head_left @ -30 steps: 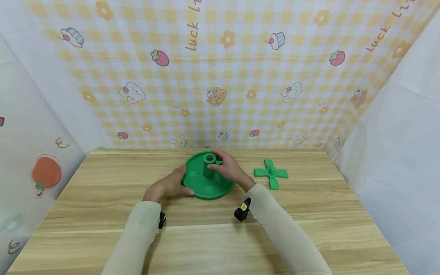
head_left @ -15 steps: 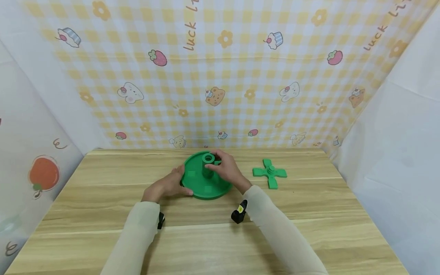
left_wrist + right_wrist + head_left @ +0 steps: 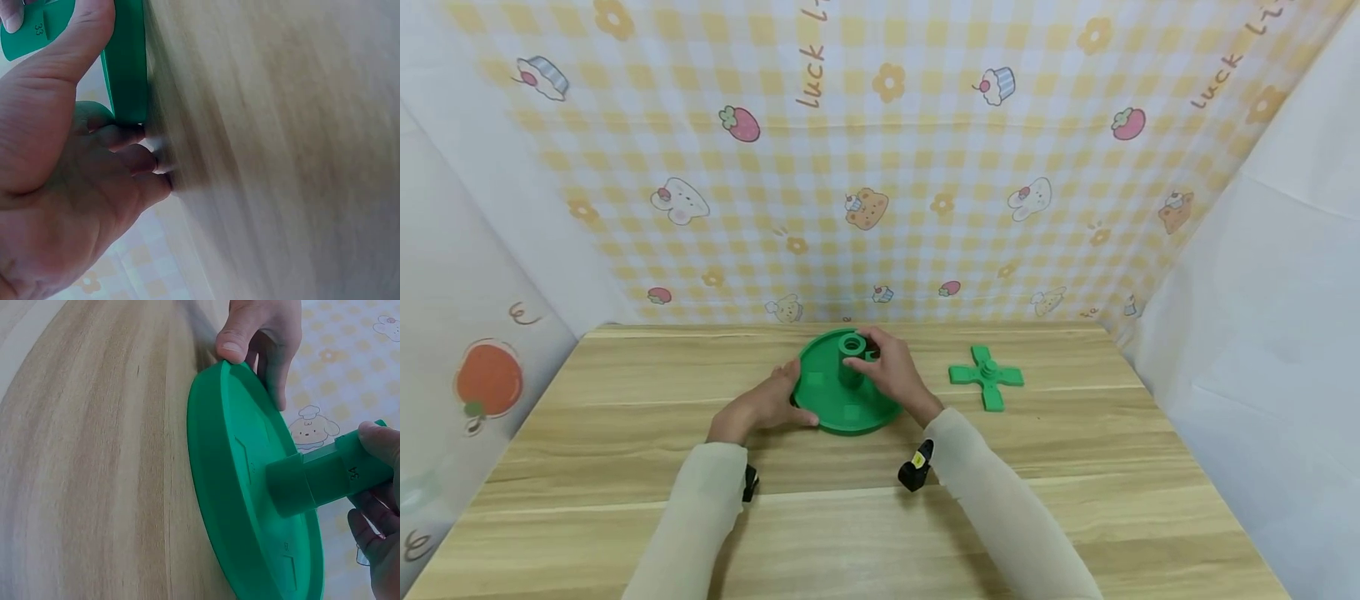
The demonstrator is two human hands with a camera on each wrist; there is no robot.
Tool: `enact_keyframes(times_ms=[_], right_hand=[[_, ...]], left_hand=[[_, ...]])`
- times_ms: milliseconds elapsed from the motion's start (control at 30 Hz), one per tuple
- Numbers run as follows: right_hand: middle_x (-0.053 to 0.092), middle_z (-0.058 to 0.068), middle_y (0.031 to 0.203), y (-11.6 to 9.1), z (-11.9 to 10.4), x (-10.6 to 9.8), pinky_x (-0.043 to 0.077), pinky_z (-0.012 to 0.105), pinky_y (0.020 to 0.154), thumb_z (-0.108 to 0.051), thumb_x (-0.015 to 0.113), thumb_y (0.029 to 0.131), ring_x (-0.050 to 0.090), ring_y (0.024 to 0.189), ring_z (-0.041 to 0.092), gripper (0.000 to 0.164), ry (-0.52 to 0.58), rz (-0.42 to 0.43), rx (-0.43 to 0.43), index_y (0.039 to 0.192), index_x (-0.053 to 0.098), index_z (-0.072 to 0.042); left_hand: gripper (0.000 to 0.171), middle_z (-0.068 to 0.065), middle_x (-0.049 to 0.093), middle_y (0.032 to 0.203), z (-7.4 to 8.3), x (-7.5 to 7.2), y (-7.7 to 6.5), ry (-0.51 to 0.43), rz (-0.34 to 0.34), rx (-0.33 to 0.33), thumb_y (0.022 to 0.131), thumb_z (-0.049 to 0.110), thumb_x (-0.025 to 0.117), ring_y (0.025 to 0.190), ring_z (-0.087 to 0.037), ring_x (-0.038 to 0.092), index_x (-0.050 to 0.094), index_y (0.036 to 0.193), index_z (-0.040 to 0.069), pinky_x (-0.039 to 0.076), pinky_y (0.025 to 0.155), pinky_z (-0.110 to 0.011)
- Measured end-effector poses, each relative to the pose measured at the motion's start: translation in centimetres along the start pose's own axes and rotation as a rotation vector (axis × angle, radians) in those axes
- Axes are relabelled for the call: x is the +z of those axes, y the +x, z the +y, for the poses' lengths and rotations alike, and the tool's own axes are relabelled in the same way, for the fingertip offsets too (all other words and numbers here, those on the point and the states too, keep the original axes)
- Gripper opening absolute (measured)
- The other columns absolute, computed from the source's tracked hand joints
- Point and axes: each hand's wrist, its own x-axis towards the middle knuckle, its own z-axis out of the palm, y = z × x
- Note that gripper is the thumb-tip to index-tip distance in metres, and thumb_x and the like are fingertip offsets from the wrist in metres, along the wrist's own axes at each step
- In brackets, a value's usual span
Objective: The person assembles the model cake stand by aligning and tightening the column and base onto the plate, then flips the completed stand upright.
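A round green disc with a raised rim (image 3: 823, 398) lies on the table, its flat face marked by shallow square patches. Rising from its middle is a hollow green tube (image 3: 848, 375), stepped in width and marked 34 in the right wrist view. My left hand (image 3: 763, 402) holds the disc's left edge, thumb at the front of the rim and fingers round the far side. With thumb and fingers, my right hand (image 3: 891, 367) grips the tube's upper part; its palm side is hidden in the head view. The tube's foot meets the disc's face.
A green cross-shaped piece (image 3: 987, 377) with a round stub at its centre lies to the right of the disc on the wooden table (image 3: 850, 533). A checked cloth (image 3: 737, 192) hangs behind the table, with white cloth (image 3: 1262, 275) at the sides.
My right wrist has swung slightly left, its hand still on the tube. The left hand keeps its hold on the disc. The whole head view has shifted a little.
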Motion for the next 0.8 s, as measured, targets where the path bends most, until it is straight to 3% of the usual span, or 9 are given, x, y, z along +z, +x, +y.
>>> enact_keyframes(times_ms=[267, 500, 800], right_hand=[[0.063, 0.012, 0.131, 0.2, 0.6, -1.6, 0.051, 0.044, 0.099, -0.026, 0.074, 0.091, 0.059, 0.122, 0.026, 0.053, 0.036, -0.079, 0.039, 0.137, 0.056, -0.007], [0.06, 0.016, 0.136, -0.7, 3.8, -6.5, 0.05, 0.051, 0.099, -0.021, 0.071, 0.093, 0.056, 0.127, 0.032, 0.051, 0.016, -0.055, 0.041, 0.137, 0.054, -0.002], [0.057, 0.019, 0.139, -3.3, 8.0, -12.9, 0.047, 0.054, 0.101, -0.02, 0.067, 0.096, 0.053, 0.129, 0.036, 0.049, -0.039, -0.034, 0.138, 0.139, 0.052, -0.003]], left_hand=[[0.118, -0.028, 0.001, 0.163, 0.1, -0.2, 0.0, -0.023, -0.009, 0.002, 0.085, 0.039, 0.078, 0.149, -0.048, -0.002, -0.006, 0.155, -0.006, 0.011, 0.12, -0.06], [0.118, -0.028, 0.0, 0.163, 0.2, -0.2, -0.1, -0.03, -0.024, 0.004, 0.085, 0.038, 0.078, 0.15, -0.046, -0.003, -0.005, 0.155, -0.006, 0.009, 0.121, -0.058], [0.118, -0.028, 0.001, 0.163, -0.1, -0.2, -0.1, -0.029, -0.019, -0.006, 0.085, 0.038, 0.079, 0.15, -0.046, -0.003, -0.005, 0.156, -0.006, 0.009, 0.12, -0.058]])
